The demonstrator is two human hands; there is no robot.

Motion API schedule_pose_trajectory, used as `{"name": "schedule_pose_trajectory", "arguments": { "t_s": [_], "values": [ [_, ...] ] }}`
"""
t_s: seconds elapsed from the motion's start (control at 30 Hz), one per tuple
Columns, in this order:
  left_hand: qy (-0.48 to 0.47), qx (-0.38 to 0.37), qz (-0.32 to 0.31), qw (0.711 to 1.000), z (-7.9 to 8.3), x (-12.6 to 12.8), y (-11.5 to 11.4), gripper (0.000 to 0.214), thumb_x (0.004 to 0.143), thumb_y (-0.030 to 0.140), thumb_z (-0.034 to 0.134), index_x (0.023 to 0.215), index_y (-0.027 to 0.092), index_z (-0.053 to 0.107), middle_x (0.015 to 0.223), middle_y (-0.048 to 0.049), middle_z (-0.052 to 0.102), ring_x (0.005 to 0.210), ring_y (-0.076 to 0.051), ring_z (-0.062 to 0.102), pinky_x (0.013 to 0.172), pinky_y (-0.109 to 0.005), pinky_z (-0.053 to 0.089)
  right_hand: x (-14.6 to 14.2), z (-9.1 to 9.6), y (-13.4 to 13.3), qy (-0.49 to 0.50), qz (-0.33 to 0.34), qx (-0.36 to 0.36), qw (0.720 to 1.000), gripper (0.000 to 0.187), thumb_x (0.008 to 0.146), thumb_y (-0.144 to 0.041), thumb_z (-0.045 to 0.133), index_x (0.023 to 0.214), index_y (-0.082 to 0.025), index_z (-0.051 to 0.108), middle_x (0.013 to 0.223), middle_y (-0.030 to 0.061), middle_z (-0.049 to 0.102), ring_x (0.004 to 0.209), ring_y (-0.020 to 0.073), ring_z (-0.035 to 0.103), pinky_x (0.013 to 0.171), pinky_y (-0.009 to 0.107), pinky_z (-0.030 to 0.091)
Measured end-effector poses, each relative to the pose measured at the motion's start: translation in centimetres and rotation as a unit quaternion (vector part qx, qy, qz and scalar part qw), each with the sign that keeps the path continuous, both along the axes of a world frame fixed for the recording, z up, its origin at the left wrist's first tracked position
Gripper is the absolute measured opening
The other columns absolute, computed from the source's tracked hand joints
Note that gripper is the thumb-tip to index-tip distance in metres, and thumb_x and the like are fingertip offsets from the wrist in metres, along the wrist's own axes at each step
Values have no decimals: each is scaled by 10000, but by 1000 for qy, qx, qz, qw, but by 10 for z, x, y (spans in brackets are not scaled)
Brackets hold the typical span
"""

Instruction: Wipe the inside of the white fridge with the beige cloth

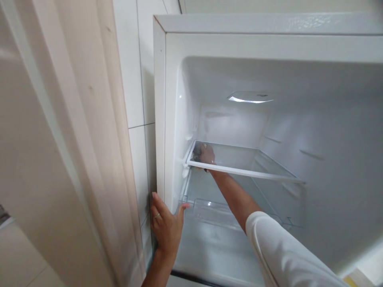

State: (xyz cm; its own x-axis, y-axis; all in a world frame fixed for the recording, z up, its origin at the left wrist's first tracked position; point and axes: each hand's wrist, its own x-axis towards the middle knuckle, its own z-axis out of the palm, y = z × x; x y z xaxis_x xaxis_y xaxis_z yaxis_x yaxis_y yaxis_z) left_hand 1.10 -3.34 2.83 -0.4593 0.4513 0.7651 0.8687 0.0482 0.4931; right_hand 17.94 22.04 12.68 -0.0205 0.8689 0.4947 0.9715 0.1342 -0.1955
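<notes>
The refrigerator (160, 111) stands in front of me with its inside exposed. My left hand (167, 227) grips its left side edge, the fingers along the outside and the thumb over the inner side. My right hand (207, 154) reaches inside, under the clear glass shelf (236, 157) with a white rim, and shows blurred through the glass. Its fingers close on a crumpled dark grey cloth (196, 152), close beneath the shelf's left back corner. The glass partly veils the cloth and fingers.
A lower shelf (215, 247) bears a clear plastic guard (217, 211) at mid-height. A lamp cover (250, 97) sits in the ceiling of the compartment. White wall tiles (128, 71) and a pale wooden door frame (98, 119) stand close on the left.
</notes>
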Motion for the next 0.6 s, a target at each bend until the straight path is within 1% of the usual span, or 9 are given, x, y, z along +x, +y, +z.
{"name": "schedule_pose_trajectory", "arguments": {
  "t_s": [0.07, 0.13, 0.2, 0.27, 0.37, 0.5, 0.6],
  "values": [
    [9, 3, 7, 1000, -1, -1, 1, 1205, 809, 833, 481, 1591, -7, 116, 1251, -331, 608, 958, -413, 707, 675, -453, 590, 6, -2, 2, -47, 9, 13, 999, 510, 990, -273, 428, 1497, -241, 379, 1444, 184, 439, 1320, 326, 418, 969, 416, 499],
    [18, 9, 12, 1000, -2, -2, 2, 1224, 795, 841, 486, 1585, -25, 133, 1238, -343, 608, 951, -421, 706, 647, -452, 588, 18, -5, 0, -92, 25, 20, 995, 495, 982, -274, 447, 1476, -279, 409, 1433, 163, 453, 1315, 312, 404, 953, 396, 502],
    [19, 15, 10, 1000, -2, -3, 2, 1234, 783, 847, 495, 1578, -35, 159, 1225, -342, 613, 964, -427, 704, 662, -458, 595, 35, -8, -5, -131, 28, 21, 991, 513, 967, -287, 487, 1474, -283, 412, 1423, 168, 460, 1308, 315, 393, 952, 397, 501],
    [10, 17, 3, 1000, -2, -4, 3, 1244, 772, 853, 506, 1573, -39, 176, 1217, -337, 617, 1000, -436, 695, 708, -475, 602, 58, -10, -12, -157, 15, 23, 987, 570, 942, -301, 541, 1490, -254, 390, 1419, 190, 456, 1291, 326, 394, 939, 397, 504],
    [-6, 14, -2, 1000, -4, -5, 4, 1281, 744, 870, 522, 1570, -46, 179, 1216, -347, 611, 1022, -459, 682, 716, -506, 600, 96, -10, -23, -178, -20, 30, 983, 606, 933, -300, 554, 1503, -223, 365, 1419, 206, 456, 1272, 332, 409, 911, 390, 514],
    [-1, 20, -7, 1000, -6, -7, 6, 1309, 721, 870, 556, 1567, -55, 180, 1246, -372, 587, 1056, -486, 663, 724, -536, 595, 142, -10, -37, -175, -94, 48, 979, 501, 984, -230, 366, 1483, -193, 399, 1372, 225, 493, 1212, 337, 466, 852, 414, 531],
    [-6, 22, -18, 1000, -6, -8, 6, 1332, 704, 871, 578, 1557, -73, 187, 1253, -386, 574, 1072, -502, 649, 735, -556, 590, 171, -12, -46, -159, -162, 61, 972, 496, 980, -187, 302, 1459, -144, 425, 1332, 263, 509, 1184, 352, 496, 832, 437, 531]
  ]
}}
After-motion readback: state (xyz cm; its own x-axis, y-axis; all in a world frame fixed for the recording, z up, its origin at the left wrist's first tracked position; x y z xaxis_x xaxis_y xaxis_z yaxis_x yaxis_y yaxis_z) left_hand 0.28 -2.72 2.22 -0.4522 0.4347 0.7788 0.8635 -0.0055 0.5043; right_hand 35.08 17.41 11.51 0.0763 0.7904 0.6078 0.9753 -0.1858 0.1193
